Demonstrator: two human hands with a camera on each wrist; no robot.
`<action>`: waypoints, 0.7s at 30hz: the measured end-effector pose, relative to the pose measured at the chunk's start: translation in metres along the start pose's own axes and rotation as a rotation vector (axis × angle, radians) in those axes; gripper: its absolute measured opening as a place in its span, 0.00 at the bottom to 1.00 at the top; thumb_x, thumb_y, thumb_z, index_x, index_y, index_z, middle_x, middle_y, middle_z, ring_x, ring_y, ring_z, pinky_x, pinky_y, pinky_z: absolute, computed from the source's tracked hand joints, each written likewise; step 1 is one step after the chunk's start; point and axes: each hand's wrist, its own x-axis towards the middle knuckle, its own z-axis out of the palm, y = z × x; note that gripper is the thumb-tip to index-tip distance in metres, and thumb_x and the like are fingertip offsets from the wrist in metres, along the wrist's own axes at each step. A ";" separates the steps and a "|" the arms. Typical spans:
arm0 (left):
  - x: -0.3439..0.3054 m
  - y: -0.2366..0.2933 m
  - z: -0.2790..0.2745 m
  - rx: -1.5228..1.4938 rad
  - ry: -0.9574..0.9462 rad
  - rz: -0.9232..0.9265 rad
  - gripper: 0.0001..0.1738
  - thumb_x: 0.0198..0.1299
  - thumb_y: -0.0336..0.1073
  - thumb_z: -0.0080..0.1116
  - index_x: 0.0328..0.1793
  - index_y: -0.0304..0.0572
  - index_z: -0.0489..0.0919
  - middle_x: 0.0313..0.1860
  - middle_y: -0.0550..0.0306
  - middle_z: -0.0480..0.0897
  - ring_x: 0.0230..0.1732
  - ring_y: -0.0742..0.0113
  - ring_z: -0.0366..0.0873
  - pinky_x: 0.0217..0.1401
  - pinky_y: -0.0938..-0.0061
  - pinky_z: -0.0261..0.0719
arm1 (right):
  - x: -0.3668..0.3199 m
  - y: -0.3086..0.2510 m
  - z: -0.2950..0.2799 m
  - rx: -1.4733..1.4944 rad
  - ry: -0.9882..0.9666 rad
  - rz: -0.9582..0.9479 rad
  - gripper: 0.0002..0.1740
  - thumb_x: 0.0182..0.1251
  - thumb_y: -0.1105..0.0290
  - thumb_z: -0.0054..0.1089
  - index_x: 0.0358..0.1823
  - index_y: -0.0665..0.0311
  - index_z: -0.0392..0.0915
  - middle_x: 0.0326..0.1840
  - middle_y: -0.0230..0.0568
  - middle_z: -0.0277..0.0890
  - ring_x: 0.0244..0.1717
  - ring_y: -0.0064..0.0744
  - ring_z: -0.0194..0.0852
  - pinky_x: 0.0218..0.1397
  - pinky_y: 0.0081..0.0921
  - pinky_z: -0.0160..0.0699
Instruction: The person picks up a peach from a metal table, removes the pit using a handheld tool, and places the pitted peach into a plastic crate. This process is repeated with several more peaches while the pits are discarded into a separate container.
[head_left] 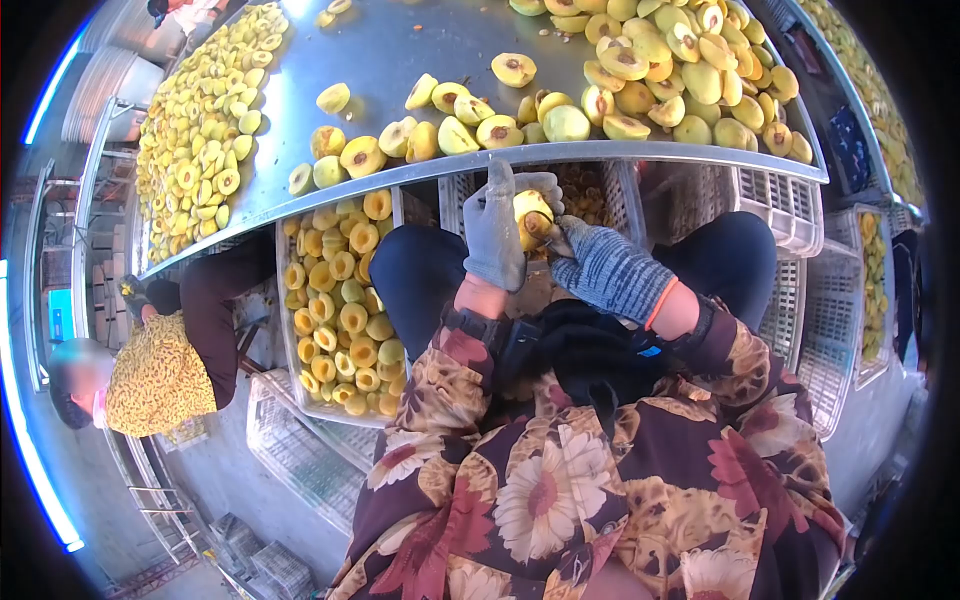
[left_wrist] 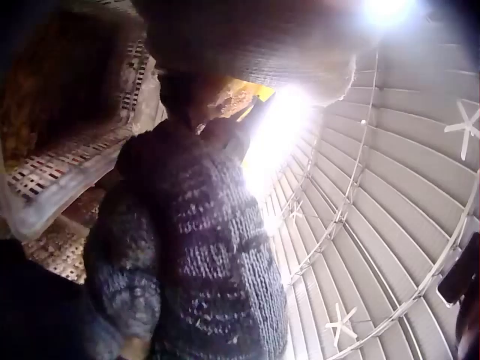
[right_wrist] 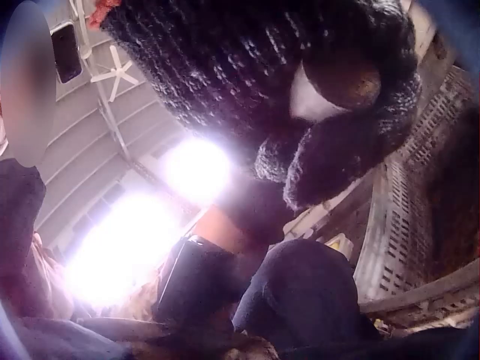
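Note:
My left hand (head_left: pixel 497 228), in a grey glove, grips a yellow peach half (head_left: pixel 531 212) above my lap at the table's near edge. The thumb side of my right hand (head_left: pixel 608 270), in a striped knit glove, is against the fruit. In the right wrist view, my right hand (right_wrist: pixel 262 82) curls round a short tool with a rounded brown end (right_wrist: pixel 346 84); its working end is hidden. The left wrist view shows the striped right glove (left_wrist: pixel 202 247) under the dark left hand (left_wrist: pixel 247 41), with a bit of yellow fruit (left_wrist: pixel 259 93) between them.
Peach halves (head_left: pixel 690 70) lie heaped on the metal table (head_left: pixel 400 50), with another pile (head_left: pixel 205 140) at left. A crate of pitted halves (head_left: pixel 345 290) stands left of my knees, and a white crate (head_left: pixel 780 205) at right. Another person (head_left: pixel 160 375) sits at left.

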 end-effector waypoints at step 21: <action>0.025 0.006 0.010 -0.066 -0.117 0.162 0.32 0.70 0.54 0.43 0.34 0.28 0.80 0.28 0.48 0.83 0.27 0.63 0.81 0.32 0.74 0.81 | -0.009 0.016 -0.025 1.709 -0.668 0.326 0.10 0.70 0.66 0.52 0.43 0.65 0.74 0.22 0.27 0.66 0.15 0.14 0.61 0.15 0.12 0.59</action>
